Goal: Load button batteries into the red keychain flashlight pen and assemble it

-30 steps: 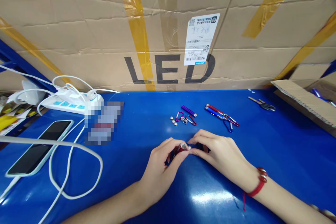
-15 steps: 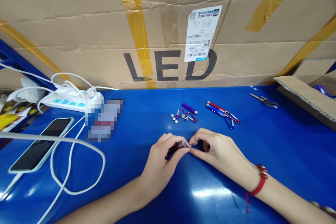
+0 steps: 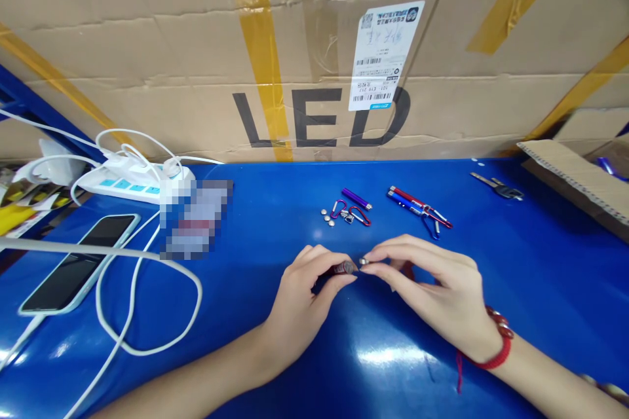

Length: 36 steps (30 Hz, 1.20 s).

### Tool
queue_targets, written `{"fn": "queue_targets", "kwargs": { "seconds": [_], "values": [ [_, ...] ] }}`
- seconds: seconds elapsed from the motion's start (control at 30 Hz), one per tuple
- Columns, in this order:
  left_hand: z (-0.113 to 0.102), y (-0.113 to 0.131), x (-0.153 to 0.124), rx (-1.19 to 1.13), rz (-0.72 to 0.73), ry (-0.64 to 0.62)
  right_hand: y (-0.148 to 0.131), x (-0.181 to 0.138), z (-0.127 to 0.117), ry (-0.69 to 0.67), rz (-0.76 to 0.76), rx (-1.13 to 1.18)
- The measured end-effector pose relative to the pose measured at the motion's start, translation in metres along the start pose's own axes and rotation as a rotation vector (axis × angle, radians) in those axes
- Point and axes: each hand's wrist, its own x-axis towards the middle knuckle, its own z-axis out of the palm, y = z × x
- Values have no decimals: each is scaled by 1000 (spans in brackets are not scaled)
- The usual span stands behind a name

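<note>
The left hand (image 3: 299, 298) grips a dark red tube (image 3: 344, 268); the right hand (image 3: 442, 281) pinches a silvery bit (image 3: 363, 261) (perhaps a button cell): best held level.

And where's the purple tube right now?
In the head view, right of centre, the purple tube lies on the table beyond the left hand and right hand, just behind the red carabiner and left of the blue tube.

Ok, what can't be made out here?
All in the head view:
Red tube: mostly hidden by the left hand.
Silver piece: too small to identify, partly covered by the right hand.
Flat item: pixelated over.
Right-side carton: cut off by the edge.
Shipping label: fine print too small to read.
</note>
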Motion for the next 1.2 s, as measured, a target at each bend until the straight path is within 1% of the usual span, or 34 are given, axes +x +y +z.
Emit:
{"fn": "queue_targets", "kwargs": {
  "seconds": [0.1, 0.43, 0.5, 0.57, 0.67, 0.73, 0.8, 0.9, 1.03, 1.2],
  "values": [
    [0, 0, -1, -6, 15, -15, -3, 0, 2, -68, -77, 45],
    [2, 0, -2, -20, 26, -10, 4, 0, 1, -212, -85, 109],
    [2, 1, -1, -28, 15, 6, 5, 0, 1, -207, -76, 88],
    [1, 2, -1, -38, -3, 23, 6, 1, 2, -168, -54, 63],
    [-1, 4, 0, -44, -39, 27, 13, 3, 2, -124, 47, -43],
    [-1, 6, 0, -53, -65, 14, 19, 5, 3, -157, 89, -185],
    [1, 7, -1, -70, -80, 3, 26, 5, 4, -210, 60, -303],
    [2, 8, -3, -92, -81, -11, 33, 4, 5, -242, 3, -387],
    [2, 9, -4, -86, -58, -22, 35, 3, 7, -307, -81, -524],
    [1, 10, -3, -96, -44, 0, 36, 5, 8, -376, -155, -605]
  ]
}}
